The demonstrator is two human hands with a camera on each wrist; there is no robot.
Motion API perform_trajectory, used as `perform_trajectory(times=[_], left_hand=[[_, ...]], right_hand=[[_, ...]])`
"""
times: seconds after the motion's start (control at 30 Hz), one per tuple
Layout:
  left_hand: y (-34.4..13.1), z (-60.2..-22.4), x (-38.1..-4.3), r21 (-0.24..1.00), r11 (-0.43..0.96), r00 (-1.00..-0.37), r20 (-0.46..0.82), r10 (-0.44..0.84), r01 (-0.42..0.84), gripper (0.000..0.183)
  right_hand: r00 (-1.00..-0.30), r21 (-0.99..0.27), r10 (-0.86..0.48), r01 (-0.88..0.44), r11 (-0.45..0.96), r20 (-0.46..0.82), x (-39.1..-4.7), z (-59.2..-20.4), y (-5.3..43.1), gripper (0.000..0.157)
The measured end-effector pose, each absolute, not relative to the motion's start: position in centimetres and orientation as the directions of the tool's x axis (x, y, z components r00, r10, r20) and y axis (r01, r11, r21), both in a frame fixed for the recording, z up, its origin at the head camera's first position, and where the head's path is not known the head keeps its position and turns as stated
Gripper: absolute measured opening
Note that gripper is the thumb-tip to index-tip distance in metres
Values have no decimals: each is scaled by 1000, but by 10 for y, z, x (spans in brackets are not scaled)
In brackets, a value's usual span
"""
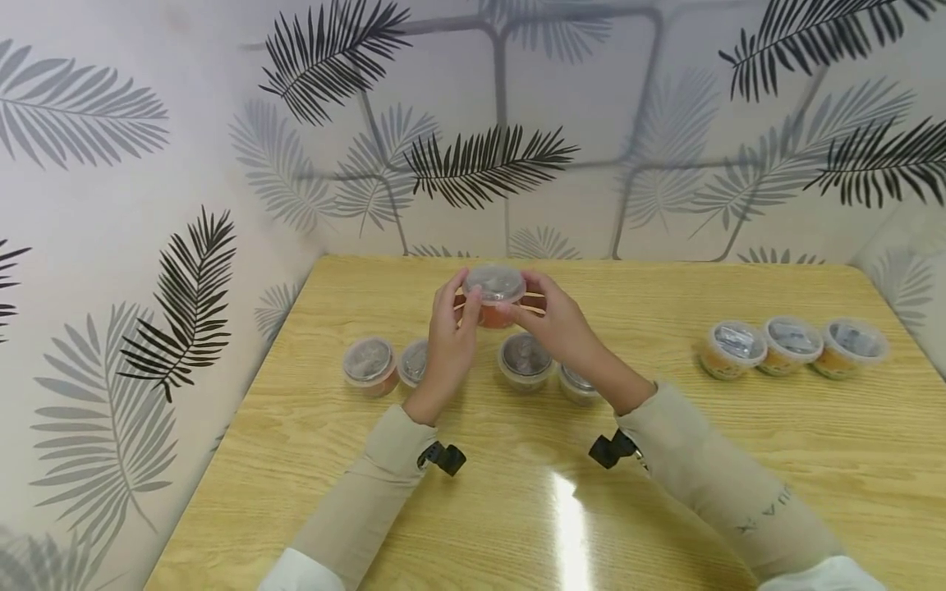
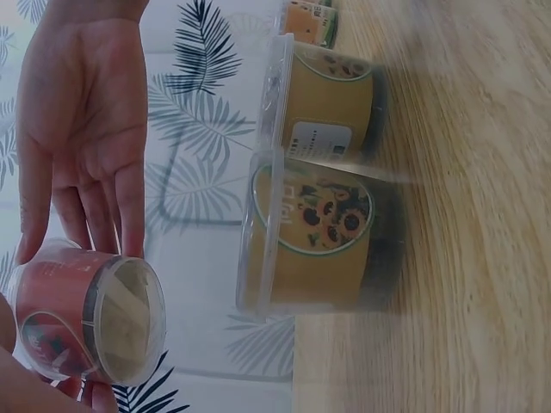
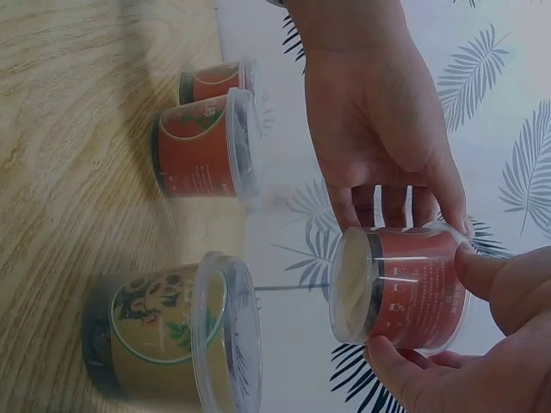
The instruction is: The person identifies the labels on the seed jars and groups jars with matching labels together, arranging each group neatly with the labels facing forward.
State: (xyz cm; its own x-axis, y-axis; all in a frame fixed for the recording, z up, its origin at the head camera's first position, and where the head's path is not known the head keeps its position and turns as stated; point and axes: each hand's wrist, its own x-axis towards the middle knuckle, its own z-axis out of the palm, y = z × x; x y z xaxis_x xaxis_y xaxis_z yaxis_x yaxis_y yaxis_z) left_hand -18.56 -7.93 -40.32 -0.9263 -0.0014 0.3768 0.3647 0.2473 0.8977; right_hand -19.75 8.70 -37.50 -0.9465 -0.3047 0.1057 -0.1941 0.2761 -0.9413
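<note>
A round clear plastic tub with a red label and a clear lid (image 1: 495,283) is held up above the table between both hands. My left hand (image 1: 452,332) grips its left side, with the thumb toward me. The right hand (image 1: 565,324) holds the opposite side with thumb and fingers. In the left wrist view the tub (image 2: 60,301) shows its pale base. From the right wrist, white print is visible on the red label (image 3: 422,288). Below the hands stand two red-labelled tubs (image 1: 369,365) at left and two yellow-labelled tubs (image 1: 526,361) at centre, partly covered by the forearms.
Three more lidded tubs with yellow-orange labels (image 1: 791,345) stand in a row on the right of the wooden table (image 1: 488,509). A wall with a leaf pattern (image 1: 562,205) rises behind the far edge, and another wall (image 1: 148,328) borders the left side.
</note>
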Motion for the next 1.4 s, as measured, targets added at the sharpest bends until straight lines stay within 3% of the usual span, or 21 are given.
perform_trajectory(times=[0.5,0.73,1.0,1.4], left_hand=[[-77,-374,-159,913,193,-933,349,84,359,52],[-78,-377,-159,943,148,-951,279,130,297,55],[-80,-377,-159,953,99,-947,265,181,285,55],[-90,-388,-167,945,139,-952,279,125,295,47]], right_hand=[[-950,-941,-300,-173,290,82,-195,-379,89,71],[-923,-958,-364,-205,201,122,-197,-382,88,76],[-923,-984,-382,-110,138,50,-192,-381,89,86],[-917,-986,-391,-134,100,85,-185,-372,96,74]])
